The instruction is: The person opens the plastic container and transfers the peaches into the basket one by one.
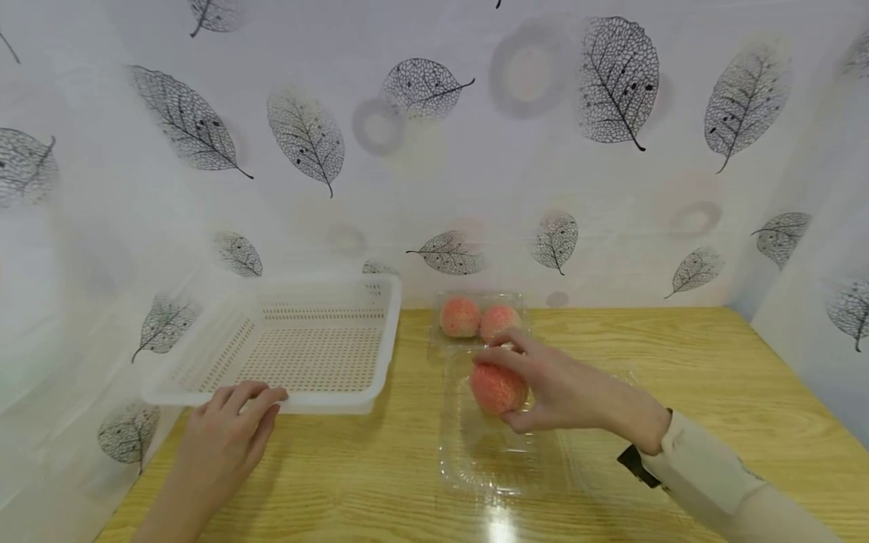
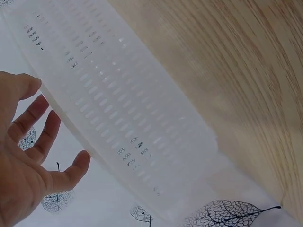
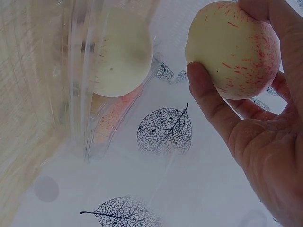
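Observation:
My right hand holds a pink-red peach between thumb and fingers, above a clear plastic clamshell. In the right wrist view, the held peach shows a pale yellow side with red flecks. Two more peaches, a left one and a right one, sit side by side in clear plastic at the back. My left hand rests with its fingertips on the front rim of a white slotted basket. In the left wrist view, the left fingers are loosely bent against the basket's edge.
The wood-grain table carries the basket at left and the plastic packaging at centre. A pale curtain printed with dark leaves hangs behind and at both sides. A clear plastic flap lies under the right forearm.

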Demonstrator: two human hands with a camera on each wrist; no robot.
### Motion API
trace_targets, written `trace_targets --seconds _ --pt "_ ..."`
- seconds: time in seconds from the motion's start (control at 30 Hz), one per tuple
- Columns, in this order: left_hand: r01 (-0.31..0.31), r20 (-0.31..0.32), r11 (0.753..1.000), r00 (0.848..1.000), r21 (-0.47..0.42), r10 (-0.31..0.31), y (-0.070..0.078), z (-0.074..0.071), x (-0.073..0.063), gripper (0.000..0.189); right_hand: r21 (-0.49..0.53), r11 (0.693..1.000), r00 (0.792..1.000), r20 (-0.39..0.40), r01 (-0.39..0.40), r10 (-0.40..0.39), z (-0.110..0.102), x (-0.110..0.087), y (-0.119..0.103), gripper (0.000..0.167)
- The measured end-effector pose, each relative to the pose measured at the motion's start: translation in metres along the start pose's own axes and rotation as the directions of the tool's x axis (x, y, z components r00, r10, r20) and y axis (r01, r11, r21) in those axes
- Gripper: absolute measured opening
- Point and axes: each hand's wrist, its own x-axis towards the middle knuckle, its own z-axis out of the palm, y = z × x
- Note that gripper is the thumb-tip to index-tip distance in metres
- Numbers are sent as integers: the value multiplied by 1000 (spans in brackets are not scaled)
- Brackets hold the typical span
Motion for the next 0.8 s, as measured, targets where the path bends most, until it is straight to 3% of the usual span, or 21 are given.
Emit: trace_targets --seconds 0.23,0.53,0.8 --pt "-1 7 1000 1000 0 1 0 -1 0 61 -5 1000 999 -20 29 -29 0 4 1 76" --pt "-17 7 1000 1000 21 17 -1 0 1 45 -16 999 998 -53 41 -42 -1 12 -1 69" --pt "-20 4 999 1000 25 20 -1 2 1 55 11 999 997 -63 52 -51 2 22 -4 70"
